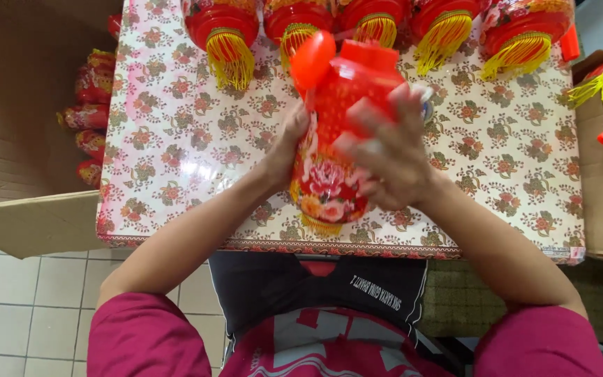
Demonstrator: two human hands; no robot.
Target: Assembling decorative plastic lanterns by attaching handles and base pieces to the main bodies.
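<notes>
I hold a red plastic lantern (329, 178) with a flower print and a yellow fringe at its near end, above the table's middle. My left hand (289, 139) grips its left side. My right hand (389, 157) wraps over its right side and top, fingers spread across the red ribbed body. A round red cap (313, 59) sticks out at the lantern's far end, blurred by motion.
The table (176, 139) has a floral plastic cover. Several finished red lanterns with yellow tassels (228, 35) line its far edge. A cardboard box (22, 105) on the left holds wrapped red lanterns (88, 115). Another box (594, 153) on the right holds more.
</notes>
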